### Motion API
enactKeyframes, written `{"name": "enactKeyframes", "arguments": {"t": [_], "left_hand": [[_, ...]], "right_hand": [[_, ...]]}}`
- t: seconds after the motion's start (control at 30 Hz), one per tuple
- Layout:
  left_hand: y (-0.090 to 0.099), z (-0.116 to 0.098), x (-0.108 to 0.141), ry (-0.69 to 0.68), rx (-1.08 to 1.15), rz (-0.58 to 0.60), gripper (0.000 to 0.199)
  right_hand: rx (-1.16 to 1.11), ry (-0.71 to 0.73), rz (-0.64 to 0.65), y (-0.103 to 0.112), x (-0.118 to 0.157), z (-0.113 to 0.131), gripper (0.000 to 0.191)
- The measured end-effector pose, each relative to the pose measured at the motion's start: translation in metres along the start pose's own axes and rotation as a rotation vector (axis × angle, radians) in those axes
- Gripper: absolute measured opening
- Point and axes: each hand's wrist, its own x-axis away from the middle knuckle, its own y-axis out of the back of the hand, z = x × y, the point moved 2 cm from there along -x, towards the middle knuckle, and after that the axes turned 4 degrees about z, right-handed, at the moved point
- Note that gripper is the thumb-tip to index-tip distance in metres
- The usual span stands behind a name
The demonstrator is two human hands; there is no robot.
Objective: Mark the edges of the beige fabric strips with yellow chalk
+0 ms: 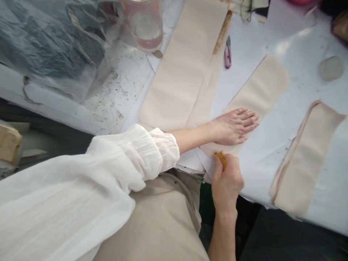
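Observation:
My left hand (235, 127) lies flat, fingers stretched out, on a beige leather-like strip (265, 85) with a rounded far end. By the strip's near end, at the table's front edge, my right hand (227, 179) is closed around a small yellow block (221, 159). Most of that block is hidden in the fingers, so its kind does not show. Left of my hands lies a stack of wide beige pieces (179, 72), with a brown-stained stick (223, 32) along its right side. A folded pile of beige strips (307, 159) rests to the right.
Pink-handled thread snips (227, 54) lie beyond my left hand. A pink-tinted clear container (145, 27) stands at the back, beside a large plastic bag (59, 47) with dark contents. A whitish rounded lump (331, 68) sits far right on the white tabletop (252, 188).

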Motion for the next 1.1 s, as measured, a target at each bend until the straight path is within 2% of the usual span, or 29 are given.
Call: {"name": "enactKeyframes", "arguments": {"t": [0.13, 0.17, 0.27, 0.33, 0.43, 0.5, 0.57, 0.7, 0.77, 0.83, 0.9, 1.0, 1.1], "left_hand": [[0.0, 0.0, 0.001, -0.006, 0.004, -0.007, 0.066], [-0.001, 0.0, 0.001, -0.008, 0.005, -0.005, 0.066], [-0.002, 0.0, -0.001, -0.018, 0.011, -0.008, 0.066], [-0.003, 0.0, -0.001, -0.018, 0.018, -0.023, 0.066], [-0.004, 0.0, -0.001, -0.014, 0.017, -0.031, 0.065], [-0.004, 0.0, -0.001, -0.025, 0.004, -0.041, 0.064], [-0.003, 0.0, 0.0, -0.034, -0.012, -0.065, 0.063], [-0.004, 0.001, 0.001, -0.035, -0.02, -0.06, 0.063], [-0.004, 0.0, 0.0, -0.045, -0.029, -0.059, 0.063], [-0.003, 0.0, 0.0, -0.041, -0.044, -0.066, 0.063], [-0.002, 0.0, 0.0, -0.037, -0.058, -0.059, 0.063], [-0.001, 0.002, 0.0, -0.087, -0.075, -0.029, 0.063], [0.0, 0.005, -0.004, -0.179, -0.087, -0.02, 0.063]], "right_hand": [[-0.092, -0.023, 0.112, 0.015, 0.024, -0.003, 0.022], [-0.122, -0.037, 0.102, 0.021, 0.026, -0.004, 0.02], [-0.164, -0.05, -0.096, 0.035, 0.016, -0.005, 0.017], [-0.158, 0.002, -0.155, 0.03, 0.002, -0.003, 0.019], [-0.115, 0.071, -0.068, 0.007, -0.013, 0.004, 0.02], [-0.068, 0.07, -0.033, -0.004, -0.01, 0.006, 0.023], [-0.056, 0.061, 0.013, -0.005, 0.003, 0.005, 0.025], [-0.181, -0.002, 0.127, 0.017, 0.027, -0.007, 0.018], [-0.241, -0.038, 0.057, 0.031, 0.027, -0.013, 0.015], [-0.263, -0.013, -0.052, 0.038, 0.017, -0.014, 0.017], [-0.276, 0.088, -0.073, 0.035, 0.001, -0.013, 0.015], [-0.248, 0.241, 0.018, 0.015, -0.019, -0.014, 0.011], [-0.222, 0.257, 0.038, -0.001, -0.026, -0.019, 0.01]]}}
